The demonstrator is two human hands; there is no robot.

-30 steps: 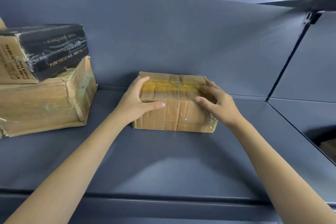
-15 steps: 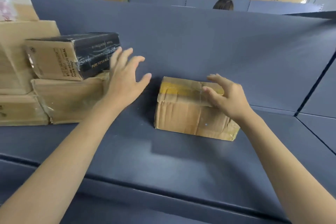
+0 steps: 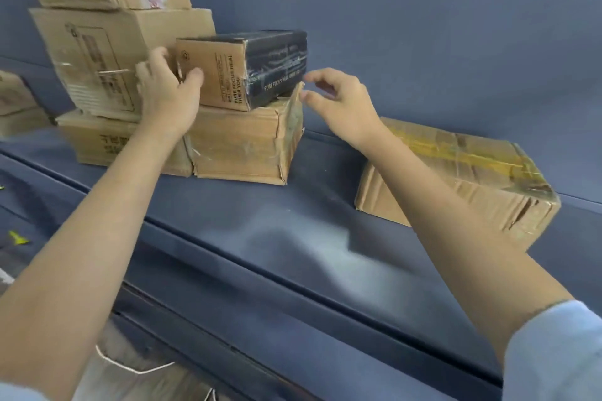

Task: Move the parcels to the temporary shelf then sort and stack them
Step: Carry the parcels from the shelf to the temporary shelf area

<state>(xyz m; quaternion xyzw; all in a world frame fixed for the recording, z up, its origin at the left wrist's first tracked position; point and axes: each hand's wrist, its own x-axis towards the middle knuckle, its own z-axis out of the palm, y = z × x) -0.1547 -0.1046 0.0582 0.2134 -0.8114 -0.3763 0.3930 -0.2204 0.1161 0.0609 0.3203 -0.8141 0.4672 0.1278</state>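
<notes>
A black and brown box [image 3: 242, 70] sits on top of a dented brown box [image 3: 244, 146] on the blue shelf [image 3: 293, 231]. Beside them on the left, three more brown boxes [image 3: 107, 55] are piled up. One crumpled brown box with yellow tape [image 3: 462, 172] lies alone, well apart on the right.

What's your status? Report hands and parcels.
Left hand touching black-and-brown parcel's end. Right hand open beside it. Yellow-taped parcel down on shelf.

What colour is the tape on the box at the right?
Yellow tape across the brown box, head view.
</notes>
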